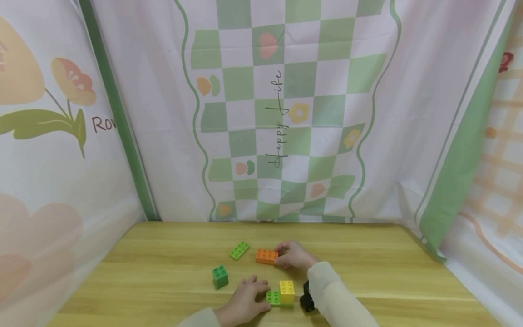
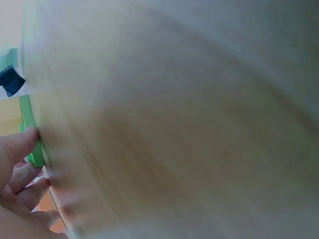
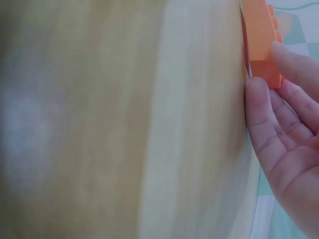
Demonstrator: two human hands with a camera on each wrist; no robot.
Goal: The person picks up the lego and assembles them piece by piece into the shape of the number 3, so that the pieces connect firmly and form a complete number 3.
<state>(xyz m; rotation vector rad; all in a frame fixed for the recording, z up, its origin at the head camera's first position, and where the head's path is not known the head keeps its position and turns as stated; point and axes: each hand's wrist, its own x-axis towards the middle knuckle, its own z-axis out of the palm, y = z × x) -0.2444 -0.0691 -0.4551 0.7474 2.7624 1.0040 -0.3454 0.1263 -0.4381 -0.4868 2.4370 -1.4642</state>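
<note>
In the head view my left hand (image 1: pixel 246 302) is at the left end of a light green building block plate (image 1: pixel 273 298). A yellow building block (image 1: pixel 287 290) sits on the plate's right half. The left wrist view shows the thumb (image 2: pixel 24 143) against the plate's side and the fingers around its end. Farther back, my right hand (image 1: pixel 295 255) grips the right end of an orange building block (image 1: pixel 267 256), which lies studs up on the table. From the right wrist, fingers (image 3: pixel 259 102) and thumb are seen at the end of that orange block.
A dark green block (image 1: pixel 220 277) stands to the left, and a thin light green plate (image 1: pixel 239 250) lies at the back. Part of a black object (image 1: pixel 307 299) shows beside the right sleeve. Printed curtains (image 1: pixel 286 113) border the wooden table (image 1: pixel 367 245).
</note>
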